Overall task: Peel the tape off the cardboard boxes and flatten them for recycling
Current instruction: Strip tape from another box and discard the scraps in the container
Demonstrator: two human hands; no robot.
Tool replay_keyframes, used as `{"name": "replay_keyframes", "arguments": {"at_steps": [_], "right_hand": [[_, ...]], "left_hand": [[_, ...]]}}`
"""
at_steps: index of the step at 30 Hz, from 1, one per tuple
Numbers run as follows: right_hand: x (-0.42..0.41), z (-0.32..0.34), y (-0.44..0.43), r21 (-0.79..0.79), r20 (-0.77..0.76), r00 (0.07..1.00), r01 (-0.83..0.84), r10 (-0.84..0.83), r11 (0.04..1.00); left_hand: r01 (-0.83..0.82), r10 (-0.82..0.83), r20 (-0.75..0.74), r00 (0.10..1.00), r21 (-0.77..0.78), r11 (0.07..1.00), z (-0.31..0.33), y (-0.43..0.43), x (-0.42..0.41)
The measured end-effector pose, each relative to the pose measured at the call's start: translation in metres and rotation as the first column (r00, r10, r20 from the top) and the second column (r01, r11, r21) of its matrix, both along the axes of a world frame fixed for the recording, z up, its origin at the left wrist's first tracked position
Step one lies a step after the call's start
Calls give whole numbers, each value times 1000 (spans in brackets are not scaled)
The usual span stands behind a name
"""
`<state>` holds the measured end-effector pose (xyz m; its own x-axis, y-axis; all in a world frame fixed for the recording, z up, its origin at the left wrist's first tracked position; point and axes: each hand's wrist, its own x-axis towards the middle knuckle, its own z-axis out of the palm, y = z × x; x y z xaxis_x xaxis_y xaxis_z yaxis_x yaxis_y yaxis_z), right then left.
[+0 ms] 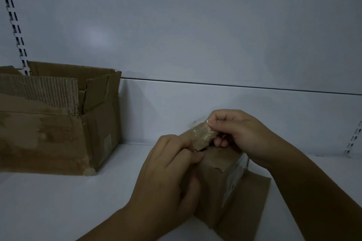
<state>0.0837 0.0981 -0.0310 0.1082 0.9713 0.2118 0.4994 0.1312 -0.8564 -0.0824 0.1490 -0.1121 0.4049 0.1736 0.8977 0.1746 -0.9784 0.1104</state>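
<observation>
A small brown cardboard box [217, 174] stands on the white shelf [58, 205] at lower centre, resting on a flat piece of cardboard [248, 201]. My left hand [168, 172] grips the box's near left side and top edge. My right hand [241, 133] pinches a strip of clear tape [201, 135] that is lifted off the box's top, with cardboard fibres stuck to it. The strip's lower end runs down to the box top between my hands.
A large open cardboard box [58, 119] with torn flaps stands at the left against the white back wall [195, 25]. Slotted shelf rails run up the wall at the far left [13, 21] and far right [354, 139].
</observation>
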Motion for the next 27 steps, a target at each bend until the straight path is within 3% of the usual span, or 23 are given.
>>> {"name": "replay_keyframes", "arguments": {"at_steps": [7, 9, 11, 13, 16, 18, 20, 22, 23, 25, 27], "right_hand": [[5, 0, -1, 39, -261, 963, -65, 73, 997], [5, 1, 0, 41, -296, 952, -68, 77, 997], [5, -1, 0, 56, -316, 946, -60, 75, 997], [5, -3, 1, 94, -323, 944, -41, 69, 995], [9, -1, 0, 214, -467, 884, 96, 15, 972], [19, 3, -5, 296, -509, 855, 280, -97, 913], [33, 6, -12, 370, -431, 857, 452, -281, 812], [43, 4, -17, 363, -483, 814, 522, -323, 772], [44, 2, -17, 333, -538, 790, 519, -293, 788], [43, -3, -17, 272, -637, 741, 476, -214, 837], [42, -6, -16, 219, -680, 713, 421, -172, 880]], "left_hand": [[19, -19, 43, 999, 14, 1000, -7, 1, 4], [10, -14, -113, 994, -32, 999, -9, 29, 13], [-61, -2, -321, 947, -188, 980, -8, 55, 19], [48, -118, -301, 946, -230, 972, -8, 47, 9], [219, -235, -53, 971, -217, 951, 1, 7, -2], [255, -272, -52, 961, -218, 942, 5, 7, -3], [221, -253, -115, 961, -235, 947, 14, 15, -5], [237, -274, -116, 955, -257, 937, 27, 18, -10], [224, -268, -123, 956, -286, 932, 39, 15, -11], [9, -102, -237, 966, -363, 932, 64, 9, -6], [-285, 103, -499, 860, -303, 910, 84, 1, 8]]}}
